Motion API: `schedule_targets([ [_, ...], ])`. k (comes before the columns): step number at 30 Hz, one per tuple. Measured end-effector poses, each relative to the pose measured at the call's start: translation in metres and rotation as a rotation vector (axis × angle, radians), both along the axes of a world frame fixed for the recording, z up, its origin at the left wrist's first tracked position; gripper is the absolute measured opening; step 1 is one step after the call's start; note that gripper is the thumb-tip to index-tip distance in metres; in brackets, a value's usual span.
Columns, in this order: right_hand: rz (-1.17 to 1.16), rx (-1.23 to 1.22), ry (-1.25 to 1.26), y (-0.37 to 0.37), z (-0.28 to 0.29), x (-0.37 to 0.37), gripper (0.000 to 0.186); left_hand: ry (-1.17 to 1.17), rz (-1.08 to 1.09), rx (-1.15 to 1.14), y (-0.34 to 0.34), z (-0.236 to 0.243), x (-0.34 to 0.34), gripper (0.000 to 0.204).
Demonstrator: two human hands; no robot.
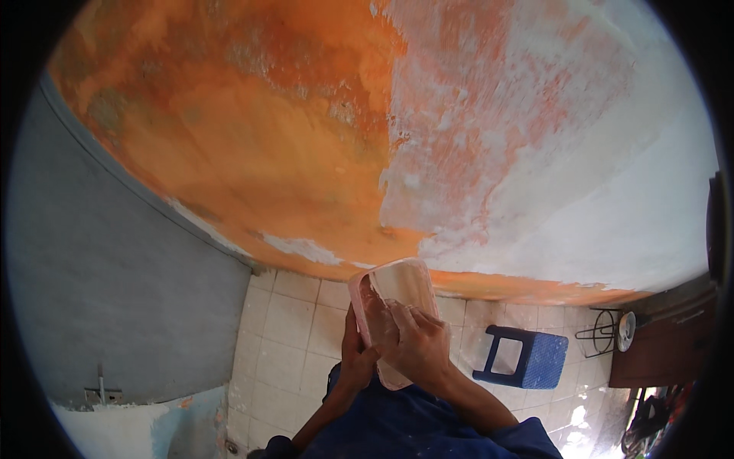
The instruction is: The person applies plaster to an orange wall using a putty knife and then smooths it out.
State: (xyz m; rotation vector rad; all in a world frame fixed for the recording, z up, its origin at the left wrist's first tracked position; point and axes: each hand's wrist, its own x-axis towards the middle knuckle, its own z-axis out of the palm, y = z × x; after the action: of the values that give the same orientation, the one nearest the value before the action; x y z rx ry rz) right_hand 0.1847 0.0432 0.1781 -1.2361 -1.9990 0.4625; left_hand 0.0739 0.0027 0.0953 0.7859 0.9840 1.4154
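The left hand (358, 366) clasps one pale-pink rectangular tray (409, 281); the right hand (419, 346) curls over it, hold unclear. One blue plastic stool (544, 359) stands lower right.

We see a smooth grey wall (130, 260) at our left, pale floor tiles (279, 348) below, a blue plastic stool (544, 359) on them, a black wire frame (600, 334) farther right, a round pale object (627, 331) beside it, indistinct clutter (650, 419) at lower right.
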Motion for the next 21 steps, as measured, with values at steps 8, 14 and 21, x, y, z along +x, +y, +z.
schedule_targets([
  [8, 0.042, -0.022, 0.085, 0.005, -0.002, -0.001, 0.013, -0.026, -0.001, -0.028, 0.002, -0.004, 0.0, 0.093],
  [14, 0.012, -0.142, 0.129, -0.001, 0.004, -0.002, 0.012, -0.018, -0.002, -0.055, 0.002, 0.012, 0.002, 0.096],
  [21, 0.09, -0.295, 0.212, 0.004, 0.007, 0.006, 0.012, -0.175, -0.046, -0.064, -0.008, -0.002, -0.005, 0.098],
])
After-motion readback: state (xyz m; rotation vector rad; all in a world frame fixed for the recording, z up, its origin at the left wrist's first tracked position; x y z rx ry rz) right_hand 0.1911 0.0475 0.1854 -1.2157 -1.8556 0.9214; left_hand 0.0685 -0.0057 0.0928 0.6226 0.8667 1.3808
